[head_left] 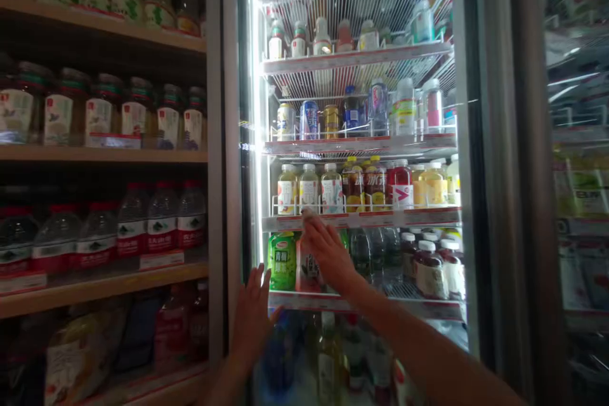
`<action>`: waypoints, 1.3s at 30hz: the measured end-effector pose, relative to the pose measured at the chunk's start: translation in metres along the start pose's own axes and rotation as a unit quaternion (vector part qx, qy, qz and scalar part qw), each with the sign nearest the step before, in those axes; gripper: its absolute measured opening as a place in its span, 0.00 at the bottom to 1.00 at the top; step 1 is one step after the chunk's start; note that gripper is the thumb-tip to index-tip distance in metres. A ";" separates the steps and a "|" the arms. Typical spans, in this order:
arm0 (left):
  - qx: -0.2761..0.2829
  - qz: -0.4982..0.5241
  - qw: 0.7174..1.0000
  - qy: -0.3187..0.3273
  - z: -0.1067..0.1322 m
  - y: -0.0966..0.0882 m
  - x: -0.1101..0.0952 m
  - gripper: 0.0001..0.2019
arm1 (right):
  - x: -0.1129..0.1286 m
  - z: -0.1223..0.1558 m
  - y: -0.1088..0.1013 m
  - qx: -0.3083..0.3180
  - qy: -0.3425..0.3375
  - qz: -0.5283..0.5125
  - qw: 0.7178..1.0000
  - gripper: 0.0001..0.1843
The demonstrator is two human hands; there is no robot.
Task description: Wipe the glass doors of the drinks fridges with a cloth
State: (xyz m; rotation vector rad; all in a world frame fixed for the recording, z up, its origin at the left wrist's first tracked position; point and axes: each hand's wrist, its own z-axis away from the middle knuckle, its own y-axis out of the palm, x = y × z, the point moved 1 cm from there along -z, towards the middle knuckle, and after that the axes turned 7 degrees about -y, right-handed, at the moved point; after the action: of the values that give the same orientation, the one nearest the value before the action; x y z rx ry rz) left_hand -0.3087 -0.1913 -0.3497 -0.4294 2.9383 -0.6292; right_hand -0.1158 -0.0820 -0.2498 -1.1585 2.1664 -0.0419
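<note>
My right hand (328, 250) reaches across to the fourth shelf of a lit drinks cooler. Its fingers are stretched out, with the tips at the shelf's front rail (361, 219), just below a pale bottle (309, 187); whether they touch the rail is hard to tell. Behind this hand, a red pouch (307, 273) is partly hidden, and a green pouch (282, 261) stands to its left. Lower down, my left hand (254, 304) is open with fingers spread, near the cooler's left edge and below the green pouch. Nothing shows in its grasp.
Upper cooler shelves hold cans (309, 119) and bottles. Dark-labelled bottles (432, 266) stand at the right of the pouch shelf. On the left, wooden shelves (104, 288) carry jars (99, 108) and red-capped water bottles (162, 219). A metal door frame (511, 171) rises on the right.
</note>
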 end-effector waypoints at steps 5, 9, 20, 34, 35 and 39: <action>-0.021 0.134 0.990 0.029 -0.005 -0.014 -0.035 0.32 | 0.042 0.047 0.013 0.029 -0.128 -0.036 0.991 0.18; 0.000 0.269 0.963 0.037 -0.009 -0.005 -0.101 0.30 | 0.023 0.053 0.007 -0.019 -0.014 0.029 0.999 0.17; -0.136 0.220 0.953 0.157 -0.093 0.003 -0.149 0.10 | -0.090 0.127 -0.078 0.021 0.073 0.125 0.989 0.24; -0.148 0.142 0.962 0.182 -0.109 0.000 -0.114 0.27 | -0.097 0.147 -0.081 0.013 0.126 0.133 0.983 0.36; -0.144 0.143 0.961 0.189 -0.112 -0.001 -0.111 0.27 | -0.098 0.147 -0.082 0.015 0.121 0.136 0.983 0.36; -0.182 0.173 0.966 0.065 -0.143 -0.010 -0.089 0.29 | -0.099 0.148 -0.084 0.030 0.111 0.142 0.983 0.34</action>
State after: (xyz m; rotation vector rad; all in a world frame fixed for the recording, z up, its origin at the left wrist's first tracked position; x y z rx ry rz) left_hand -0.2445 -0.1188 -0.2112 0.1087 3.1426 -0.0749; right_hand 0.0677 -0.0184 -0.2833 -0.8343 2.4908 -0.1137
